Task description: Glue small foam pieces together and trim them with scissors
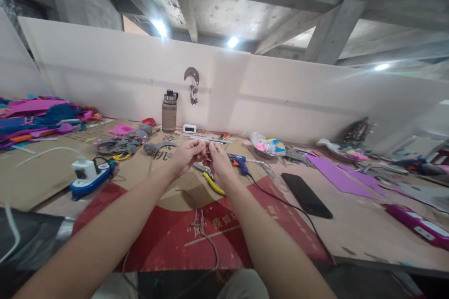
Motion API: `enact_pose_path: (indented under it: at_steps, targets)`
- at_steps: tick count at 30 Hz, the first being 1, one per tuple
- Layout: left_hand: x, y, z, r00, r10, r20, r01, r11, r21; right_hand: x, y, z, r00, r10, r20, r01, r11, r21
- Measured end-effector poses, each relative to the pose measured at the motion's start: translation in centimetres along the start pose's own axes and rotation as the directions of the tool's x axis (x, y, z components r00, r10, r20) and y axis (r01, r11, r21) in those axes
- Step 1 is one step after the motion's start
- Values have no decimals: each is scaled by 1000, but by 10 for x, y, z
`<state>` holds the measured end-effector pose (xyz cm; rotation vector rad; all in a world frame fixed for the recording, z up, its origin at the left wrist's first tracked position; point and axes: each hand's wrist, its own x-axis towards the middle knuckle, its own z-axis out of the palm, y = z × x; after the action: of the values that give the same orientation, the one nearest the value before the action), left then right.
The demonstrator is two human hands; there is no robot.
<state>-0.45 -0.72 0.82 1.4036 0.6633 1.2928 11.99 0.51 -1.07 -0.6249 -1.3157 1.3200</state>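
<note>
My left hand (189,155) and my right hand (216,161) meet over the middle of the table, fingertips pinched together. Whatever they pinch is too small to make out. Just below my right hand lies a yellow-handled tool (213,184), partly covered by the wrist. A blue glue gun (240,163) rests right of that hand, its cord running toward the table's front edge. Grey yarn (201,226) trails over the red and brown cardboard (161,238) beneath my forearms. Left of my left hand sits a small ball of grey yarn (150,149).
A blue and white power strip (89,178) stands at left, near grey felt pieces (121,144). Behind are a water bottle (169,112) and a small white clock (189,129). A black phone (306,195), purple felt sheets (338,175) and a magenta device (417,225) lie at right.
</note>
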Motion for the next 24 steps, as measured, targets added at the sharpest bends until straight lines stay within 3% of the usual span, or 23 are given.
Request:
enact_pose_path:
  at_steps: [3,12,15,24]
  targets:
    - [2,-6,2,999,-27,-39,24,997,-76,0,-1,-2,999,36,-28,-34,996,77]
    - [3,-2,4,991,65,-118,-65,998,9,2,-3,-1,999,1,-45,0,1000,30]
    - [3,-3,4,984,103,-146,-95,994,59,2,-2,-1,999,15,-39,-14,999,33]
    - [1,0,-1,980,171,-98,-130,935,330,3,2,1,996,84,4,-84,996,-8]
